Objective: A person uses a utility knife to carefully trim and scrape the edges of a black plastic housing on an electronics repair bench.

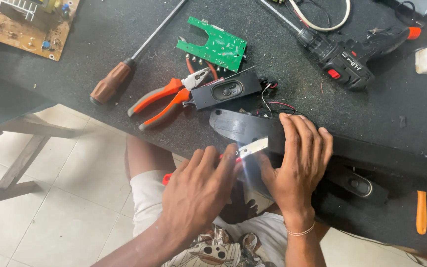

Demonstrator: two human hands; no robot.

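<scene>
My left hand (198,190) grips a red-handled tool whose flat metal blade (254,147) pokes out past my fingers. The blade tip rests against a long black plastic casing (235,126) lying along the near edge of the dark workbench (100,44). My right hand (300,158) lies flat on top of this casing, fingers spread, just right of the blade. An oval speaker (358,184) sits in the casing further right. Thin red and black wires (277,105) run from the casing towards a loose black speaker module (226,91).
Behind the casing lie orange-handled pliers (161,101), a green circuit board (216,44), a brown-handled screwdriver (112,81) and a black cordless drill (342,57). A brown circuit board (30,24) is far left, an orange-handled tool (421,211) near right. A wooden stool (21,158) stands on the tiled floor.
</scene>
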